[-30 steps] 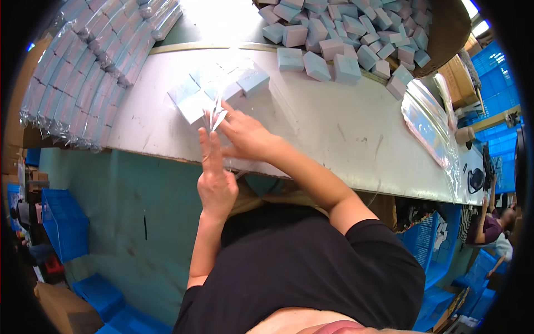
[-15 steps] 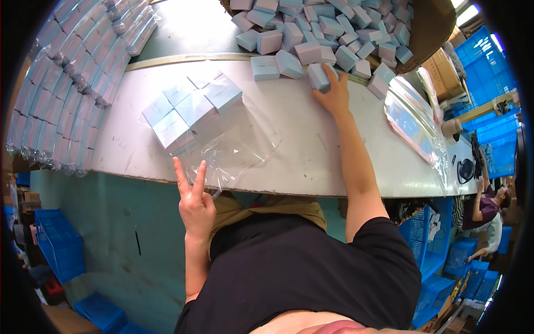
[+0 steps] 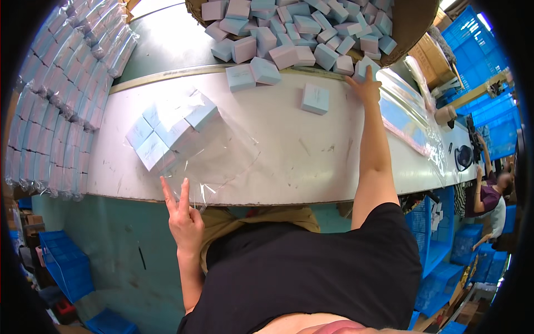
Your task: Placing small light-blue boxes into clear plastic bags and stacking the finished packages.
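Observation:
My left hand is at the near edge of the white table. Its index and middle fingers stick up in a V and pinch the mouth of a clear plastic bag. Several pale blue boxes sit packed at the bag's far end. My right arm stretches far across the table. My right hand closes on a small pale box at the edge of a heap of loose blue and pink boxes. One single blue box lies alone just left of that hand.
Rows of bagged box packs are stacked along the left. A brown basket rim holds the heap. Flat plastic sheets lie at the right. Blue crates stand on the floor, and another person works at the far right.
My right hand left the bag, reached to the box heap and has shifted further right along its edge. My left hand dropped to the table's near edge, still on the bag's mouth.

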`<action>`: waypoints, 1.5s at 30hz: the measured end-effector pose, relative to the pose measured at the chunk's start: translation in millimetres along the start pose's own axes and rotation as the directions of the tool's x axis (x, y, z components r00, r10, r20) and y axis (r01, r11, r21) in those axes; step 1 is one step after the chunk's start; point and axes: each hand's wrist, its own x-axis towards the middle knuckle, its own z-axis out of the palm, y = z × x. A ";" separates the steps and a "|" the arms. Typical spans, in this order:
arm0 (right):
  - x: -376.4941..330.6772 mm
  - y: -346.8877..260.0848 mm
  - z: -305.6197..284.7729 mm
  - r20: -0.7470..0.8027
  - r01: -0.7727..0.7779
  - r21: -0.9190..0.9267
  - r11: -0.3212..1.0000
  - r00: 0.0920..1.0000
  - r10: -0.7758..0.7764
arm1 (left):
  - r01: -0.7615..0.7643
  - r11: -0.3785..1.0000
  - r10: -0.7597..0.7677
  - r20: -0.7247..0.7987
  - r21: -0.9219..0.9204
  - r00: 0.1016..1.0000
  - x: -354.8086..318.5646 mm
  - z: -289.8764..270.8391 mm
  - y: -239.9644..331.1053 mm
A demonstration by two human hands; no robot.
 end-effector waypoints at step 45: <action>-82.4 -105.4 -31.4 -0.443 0.451 0.452 0.769 0.862 -0.246 | -0.048 0.994 0.047 -0.020 -0.094 0.999 -19.1 -13.9 -5.8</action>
